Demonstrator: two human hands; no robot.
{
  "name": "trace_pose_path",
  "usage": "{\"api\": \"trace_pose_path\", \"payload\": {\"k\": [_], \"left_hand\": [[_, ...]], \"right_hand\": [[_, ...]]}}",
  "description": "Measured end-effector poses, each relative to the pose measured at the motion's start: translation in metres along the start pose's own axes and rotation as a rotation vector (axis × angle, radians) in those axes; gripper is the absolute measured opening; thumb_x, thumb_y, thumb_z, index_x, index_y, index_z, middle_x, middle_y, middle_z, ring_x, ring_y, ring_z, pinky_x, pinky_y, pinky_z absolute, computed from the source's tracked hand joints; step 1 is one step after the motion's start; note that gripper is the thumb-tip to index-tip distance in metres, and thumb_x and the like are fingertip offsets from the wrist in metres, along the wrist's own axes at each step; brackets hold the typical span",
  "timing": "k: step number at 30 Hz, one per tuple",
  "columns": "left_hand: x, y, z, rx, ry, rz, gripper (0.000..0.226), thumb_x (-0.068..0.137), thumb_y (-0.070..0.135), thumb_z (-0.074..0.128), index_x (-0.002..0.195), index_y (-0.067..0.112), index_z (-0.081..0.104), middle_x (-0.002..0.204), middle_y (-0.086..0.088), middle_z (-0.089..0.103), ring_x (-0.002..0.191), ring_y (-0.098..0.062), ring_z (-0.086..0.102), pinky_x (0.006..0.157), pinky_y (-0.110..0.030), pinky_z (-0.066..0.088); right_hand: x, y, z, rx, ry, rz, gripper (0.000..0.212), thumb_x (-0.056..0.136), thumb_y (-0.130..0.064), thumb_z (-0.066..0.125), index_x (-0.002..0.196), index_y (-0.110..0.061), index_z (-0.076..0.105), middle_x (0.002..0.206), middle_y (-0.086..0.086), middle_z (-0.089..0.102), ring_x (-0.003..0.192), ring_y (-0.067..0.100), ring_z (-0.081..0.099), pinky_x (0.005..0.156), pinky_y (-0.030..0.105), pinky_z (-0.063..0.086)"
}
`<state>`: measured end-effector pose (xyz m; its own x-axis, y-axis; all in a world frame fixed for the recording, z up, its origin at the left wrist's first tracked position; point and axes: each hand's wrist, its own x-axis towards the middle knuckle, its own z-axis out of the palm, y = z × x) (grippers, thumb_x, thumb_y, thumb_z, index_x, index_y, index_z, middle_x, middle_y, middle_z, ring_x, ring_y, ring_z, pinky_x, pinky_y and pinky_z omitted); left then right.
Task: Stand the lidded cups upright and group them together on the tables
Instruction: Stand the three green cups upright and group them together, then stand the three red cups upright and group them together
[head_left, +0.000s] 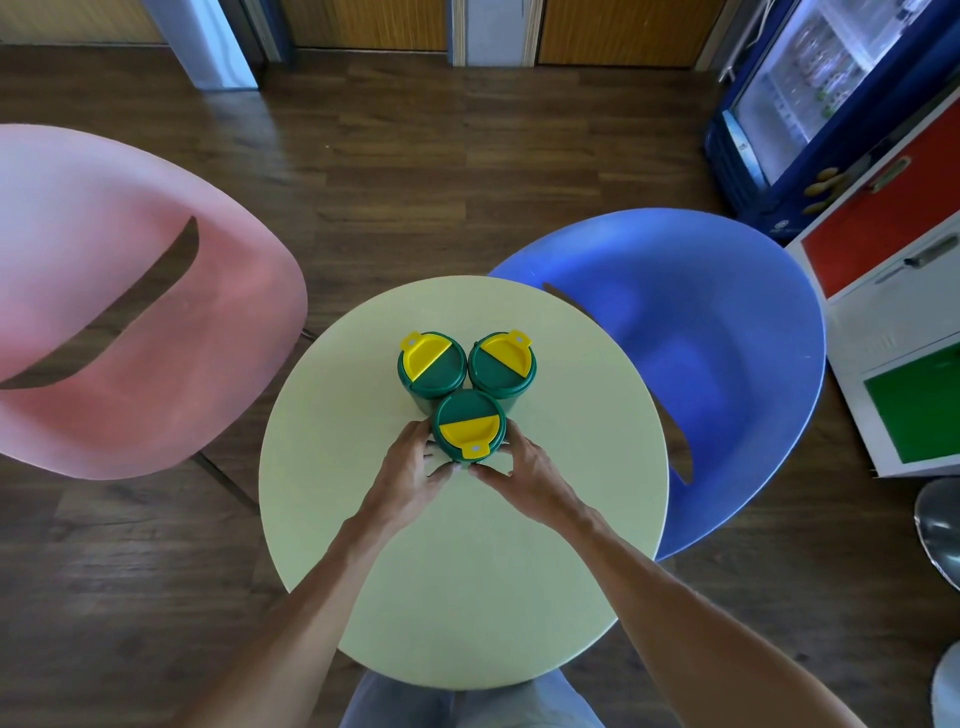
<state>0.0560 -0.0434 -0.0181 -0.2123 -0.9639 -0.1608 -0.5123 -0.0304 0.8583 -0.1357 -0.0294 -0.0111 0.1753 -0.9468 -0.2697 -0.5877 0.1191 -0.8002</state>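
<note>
Three green cups with green-and-yellow lids stand upright in a tight triangle on the round pale-yellow table. The far left cup and the far right cup touch each other and the near cup. My left hand wraps the near cup's left side and my right hand wraps its right side. Their fingertips meet at the cup's base in front.
A pink chair stands left of the table and a blue chair right of it. A drinks fridge and a cabinet with red and green doors line the right wall. Wooden floor surrounds the table.
</note>
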Motion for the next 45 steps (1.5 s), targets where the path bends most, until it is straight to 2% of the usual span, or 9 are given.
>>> {"api": "trace_pose_path", "payload": {"k": [7, 12, 17, 21, 26, 30, 35, 40, 45], "left_hand": [[0.001, -0.003, -0.003, 0.03, -0.023, -0.006, 0.058, 0.077, 0.016, 0.077, 0.128, 0.013, 0.05, 0.122, -0.007, 0.055, 0.106, -0.016, 0.063, 0.095, -0.035, 0.054], [-0.006, -0.002, -0.002, 0.112, -0.004, -0.029, 0.066, 0.077, 0.021, 0.078, 0.134, 0.016, 0.046, 0.121, -0.003, 0.053, 0.105, -0.009, 0.057, 0.094, -0.027, 0.051], [-0.042, -0.008, 0.01, 0.244, 0.081, -0.092, 0.065, 0.084, 0.026, 0.071, 0.138, 0.007, 0.04, 0.124, -0.012, 0.051, 0.115, -0.025, 0.05, 0.097, -0.035, 0.043], [-0.07, -0.006, 0.031, 0.429, 0.079, -0.018, 0.048, 0.088, 0.028, 0.065, 0.128, 0.004, 0.049, 0.114, -0.015, 0.057, 0.101, -0.033, 0.057, 0.085, -0.043, 0.051], [-0.074, 0.013, 0.067, 0.532, -0.143, 0.247, 0.035, 0.09, 0.033, 0.056, 0.118, 0.012, 0.051, 0.107, -0.011, 0.061, 0.095, -0.032, 0.063, 0.079, -0.042, 0.055], [-0.069, 0.047, 0.101, 0.568, -0.388, 0.465, 0.057, 0.088, 0.048, 0.035, 0.121, 0.007, 0.056, 0.114, -0.012, 0.061, 0.103, -0.032, 0.06, 0.088, -0.041, 0.052], [-0.099, 0.091, 0.159, 0.55, -0.659, 0.792, 0.048, 0.09, 0.039, 0.046, 0.122, 0.006, 0.057, 0.114, -0.014, 0.06, 0.103, -0.033, 0.059, 0.091, -0.04, 0.049], [-0.197, 0.129, 0.232, 0.479, -0.963, 1.143, 0.042, 0.09, 0.031, 0.057, 0.125, 0.007, 0.056, 0.119, -0.009, 0.059, 0.106, -0.029, 0.058, 0.094, -0.042, 0.048], [-0.33, 0.159, 0.284, 0.4, -1.284, 1.442, 0.042, 0.091, 0.03, 0.057, 0.127, 0.008, 0.054, 0.119, -0.008, 0.058, 0.106, -0.028, 0.059, 0.091, -0.043, 0.05]], "right_hand": [[-0.001, -0.001, 0.002, -0.004, -0.03, 0.026, 0.066, 0.086, -0.041, 0.067, 0.141, -0.032, 0.031, 0.138, -0.004, 0.055, 0.125, 0.015, 0.053, 0.096, 0.032, 0.048], [-0.006, -0.001, 0.0, -0.012, -0.04, 0.06, 0.08, 0.087, -0.041, 0.066, 0.15, -0.031, 0.018, 0.149, -0.002, 0.043, 0.131, 0.018, 0.047, 0.1, 0.027, 0.039], [-0.026, 0.006, -0.002, -0.097, -0.021, 0.115, 0.08, 0.09, -0.046, 0.06, 0.152, -0.025, 0.015, 0.154, 0.004, 0.034, 0.138, 0.021, 0.037, 0.107, 0.033, 0.034], [-0.05, 0.02, 0.0, -0.175, 0.082, 0.122, 0.07, 0.092, -0.047, 0.056, 0.149, -0.02, 0.027, 0.149, 0.007, 0.038, 0.136, 0.025, 0.038, 0.109, 0.04, 0.037], [-0.101, 0.039, -0.003, -0.176, 0.265, 0.238, 0.065, 0.092, -0.047, 0.055, 0.147, -0.018, 0.033, 0.147, 0.011, 0.04, 0.136, 0.028, 0.038, 0.109, 0.043, 0.036], [-0.171, 0.057, -0.004, -0.122, 0.517, 0.428, 0.061, 0.092, -0.042, 0.057, 0.143, -0.015, 0.038, 0.142, 0.011, 0.046, 0.13, 0.029, 0.044, 0.107, 0.04, 0.039], [-0.292, 0.065, 0.028, 0.069, 0.894, 0.722, 0.056, 0.093, -0.036, 0.056, 0.142, -0.015, 0.04, 0.141, 0.012, 0.045, 0.133, 0.027, 0.04, 0.109, 0.039, 0.037], [-0.42, 0.058, 0.094, 0.215, 1.269, 1.031, 0.057, 0.094, -0.039, 0.055, 0.142, -0.014, 0.04, 0.142, 0.011, 0.045, 0.135, 0.024, 0.04, 0.113, 0.038, 0.033], [-0.535, 0.036, 0.154, 0.265, 1.609, 1.317, 0.054, 0.092, -0.036, 0.058, 0.138, -0.011, 0.047, 0.136, 0.013, 0.053, 0.128, 0.026, 0.047, 0.109, 0.035, 0.035]]}}
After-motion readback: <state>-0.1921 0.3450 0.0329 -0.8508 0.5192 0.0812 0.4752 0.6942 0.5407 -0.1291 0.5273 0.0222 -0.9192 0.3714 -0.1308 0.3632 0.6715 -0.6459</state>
